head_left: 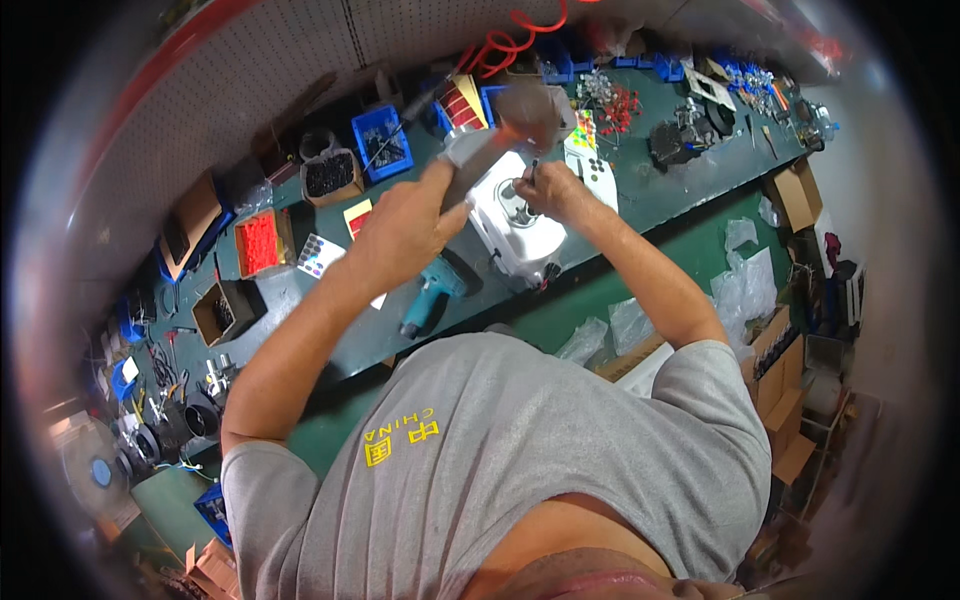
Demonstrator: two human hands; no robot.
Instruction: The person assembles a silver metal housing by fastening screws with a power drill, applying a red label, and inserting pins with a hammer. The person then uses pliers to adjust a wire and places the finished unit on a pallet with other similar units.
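Note:
A white machine housing (541, 240) lies on the green workbench (640, 205), with a round metal part (515, 207) set in its top. My left hand (405, 222) is closed around the handle of a hammer (527, 118), whose head is smeared by motion above the housing's far end. Over the metal part, my right hand (556, 190) is closed in a pinch. What its fingertips hold is mostly hidden; only a small dark end shows. A teal power drill (432, 293) rests on the bench, left of the housing.
Left of the housing are a box of red parts (260, 243), a box of black parts (332, 176) and a blue bin (382, 139). A dark machine part (680, 138) stands to the right. A red coiled hose (500, 45) hangs over the back. Plastic bags (745, 275) lie beyond the front edge.

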